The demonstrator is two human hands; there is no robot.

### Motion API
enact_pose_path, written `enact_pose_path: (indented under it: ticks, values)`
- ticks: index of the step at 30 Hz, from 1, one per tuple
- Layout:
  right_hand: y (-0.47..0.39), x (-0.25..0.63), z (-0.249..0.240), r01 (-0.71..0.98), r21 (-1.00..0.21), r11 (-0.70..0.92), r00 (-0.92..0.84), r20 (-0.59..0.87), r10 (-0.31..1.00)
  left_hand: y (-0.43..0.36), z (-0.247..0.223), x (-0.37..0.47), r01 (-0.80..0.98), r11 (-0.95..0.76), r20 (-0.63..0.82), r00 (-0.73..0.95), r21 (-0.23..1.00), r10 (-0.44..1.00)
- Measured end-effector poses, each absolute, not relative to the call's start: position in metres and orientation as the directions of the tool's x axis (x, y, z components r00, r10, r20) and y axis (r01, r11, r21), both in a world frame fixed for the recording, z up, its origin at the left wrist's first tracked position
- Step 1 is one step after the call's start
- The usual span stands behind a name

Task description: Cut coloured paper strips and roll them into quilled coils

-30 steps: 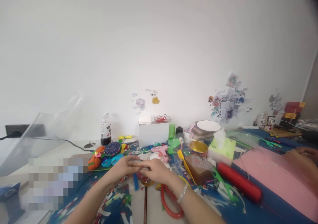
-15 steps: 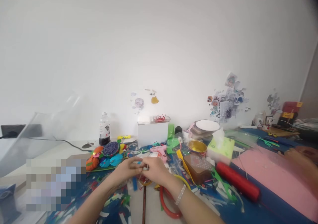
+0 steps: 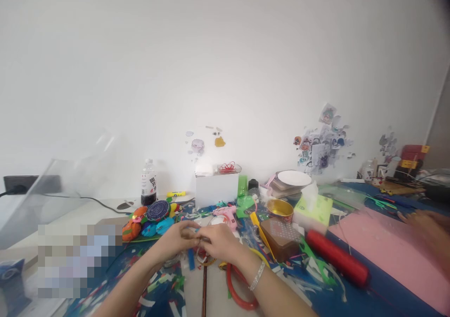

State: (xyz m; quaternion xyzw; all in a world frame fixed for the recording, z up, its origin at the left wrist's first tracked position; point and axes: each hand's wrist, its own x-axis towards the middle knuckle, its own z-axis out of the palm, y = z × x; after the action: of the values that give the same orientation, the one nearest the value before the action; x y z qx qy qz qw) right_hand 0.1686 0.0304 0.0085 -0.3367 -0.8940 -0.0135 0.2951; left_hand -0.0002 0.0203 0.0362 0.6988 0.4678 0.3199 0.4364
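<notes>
My left hand (image 3: 176, 238) and my right hand (image 3: 218, 240) meet in the middle, fingertips pressed together over the grey board (image 3: 192, 293). Whatever they pinch is too small and too covered to make out. Just below the fingers shows part of a round reddish thing with a gold edge (image 3: 206, 260), partly hidden by the hands. A thin dark brown stick (image 3: 204, 291) runs from it toward me. A red curved tube (image 3: 236, 293) lies beside my right wrist. Directly behind the hands is a pink glue gun (image 3: 228, 215).
Paper scraps litter the blue table. Colourful stuffed shapes (image 3: 147, 223) sit at left, near a bottle (image 3: 148, 183). To the right are a brown box (image 3: 281, 239), gold tin (image 3: 280, 209), tissue pack (image 3: 312, 214), red roll (image 3: 337, 257) and another person's hand (image 3: 422, 228) over pink sheet (image 3: 379, 251).
My hands stay together, with the fingers shifting slightly. At far right, the other person's hands have moved over the pink sheet. The view has barely moved.
</notes>
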Motion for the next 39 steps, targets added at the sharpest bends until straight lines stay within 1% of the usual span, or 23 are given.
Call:
enact_pose_path:
  ticks: [5, 9, 14, 19, 23, 28, 31, 36, 39]
  values:
    - [0.035, 0.167, 0.003, 0.642, -0.179, 0.746, -0.560, 0.556, 0.615, 0.029, 0.025, 0.003, 0.389, -0.259, 0.126, 0.335, 0.884, 0.934]
    - [0.036, 0.167, 0.003, 0.645, -0.184, 0.742, -0.545, 0.569, 0.615, 0.032, 0.020, 0.004, 0.353, -0.260, 0.129, 0.354, 0.899, 0.926]
    - [0.032, 0.168, 0.007, 0.644, -0.200, 0.739, -0.531, 0.578, 0.619, 0.029, 0.022, 0.007, 0.356, -0.274, 0.142, 0.354, 0.894, 0.924]
    - [0.028, 0.168, 0.010, 0.601, -0.217, 0.769, -0.576, 0.549, 0.606, 0.023, 0.027, 0.008, 0.362, -0.308, 0.173, 0.360, 0.880, 0.917]
    - [0.025, 0.169, 0.013, 0.586, -0.240, 0.774, -0.602, 0.509, 0.615, 0.018, 0.037, 0.005, 0.403, -0.301, 0.166, 0.337, 0.864, 0.927]
    - [0.026, 0.173, 0.016, 0.564, -0.209, 0.799, -0.667, 0.455, 0.590, 0.015, 0.044, 0.001, 0.444, -0.271, 0.143, 0.301, 0.854, 0.943]
    - [0.028, 0.174, 0.015, 0.574, -0.191, 0.796, -0.650, 0.484, 0.586, 0.016, 0.042, 0.000, 0.443, -0.255, 0.128, 0.297, 0.859, 0.946]
    - [0.033, 0.173, 0.011, 0.583, -0.181, 0.792, -0.581, 0.587, 0.563, 0.017, 0.041, -0.001, 0.398, -0.224, 0.103, 0.303, 0.889, 0.947]
    - [0.037, 0.173, 0.010, 0.564, -0.178, 0.806, -0.581, 0.608, 0.541, 0.017, 0.042, -0.002, 0.395, -0.215, 0.092, 0.307, 0.893, 0.947]
